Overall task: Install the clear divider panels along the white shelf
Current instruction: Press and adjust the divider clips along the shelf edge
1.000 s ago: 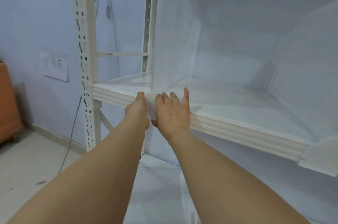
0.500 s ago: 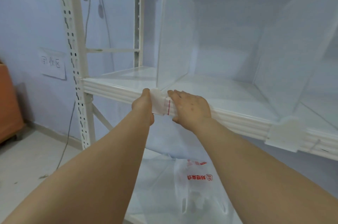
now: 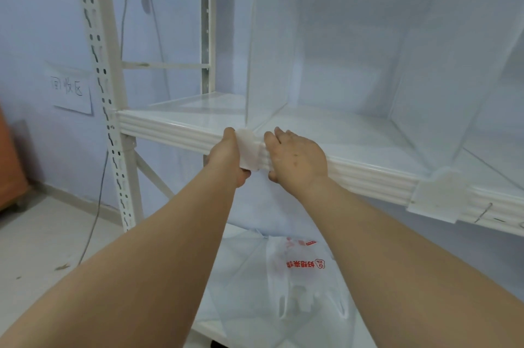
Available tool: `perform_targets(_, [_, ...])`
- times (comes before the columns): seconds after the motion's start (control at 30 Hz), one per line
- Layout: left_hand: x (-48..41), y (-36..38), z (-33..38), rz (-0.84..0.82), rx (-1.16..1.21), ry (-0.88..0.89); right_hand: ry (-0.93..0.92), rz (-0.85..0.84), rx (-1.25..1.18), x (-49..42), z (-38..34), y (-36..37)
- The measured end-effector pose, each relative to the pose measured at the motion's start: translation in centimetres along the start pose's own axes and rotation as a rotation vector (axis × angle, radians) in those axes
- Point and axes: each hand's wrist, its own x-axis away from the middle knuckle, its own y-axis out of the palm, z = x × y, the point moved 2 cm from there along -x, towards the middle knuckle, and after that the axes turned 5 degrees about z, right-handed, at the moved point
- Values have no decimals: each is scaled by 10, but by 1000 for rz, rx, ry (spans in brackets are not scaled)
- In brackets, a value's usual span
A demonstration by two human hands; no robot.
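Observation:
A clear divider panel [image 3: 270,44] stands upright on the white shelf [image 3: 181,132], its translucent front clip [image 3: 249,150] hooked over the shelf's ribbed front edge. My left hand [image 3: 228,159] grips the clip's left side with the thumb curled under it. My right hand [image 3: 297,159] lies on the shelf edge just right of the clip, fingers over the top and thumb below the rail. A second clear panel [image 3: 453,63] stands to the right, with its own clip [image 3: 438,195] on the edge.
A perforated white upright [image 3: 103,86] bounds the shelf on the left, cables hanging behind it. A paper sign [image 3: 71,90] is on the wall. Below the shelf lies a plastic bag with red print [image 3: 304,265] on a lower shelf. An orange object [image 3: 8,163] sits far left.
The view has drifted left and down slightly. My right hand has slid a little rightward off the clip onto the shelf edge; my left hand stays at the clip.

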Motion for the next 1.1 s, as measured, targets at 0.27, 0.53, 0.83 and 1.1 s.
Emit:
perform_targets(0.27, [8,-2,3,-73,-114,5,-8,8,-27,4,3,-5])
perform_targets(0.53, [44,-24,-8,283,-821,1074,6,13,-16,2,2,-5])
perform_targets(0.83, [23,-22,-18,176,-1265,1410,23,-7,-88,-2,5,0])
perform_targets(1.1, [8,-19,-9,157,-1289,1557,51,72,-106,-3,1,3])
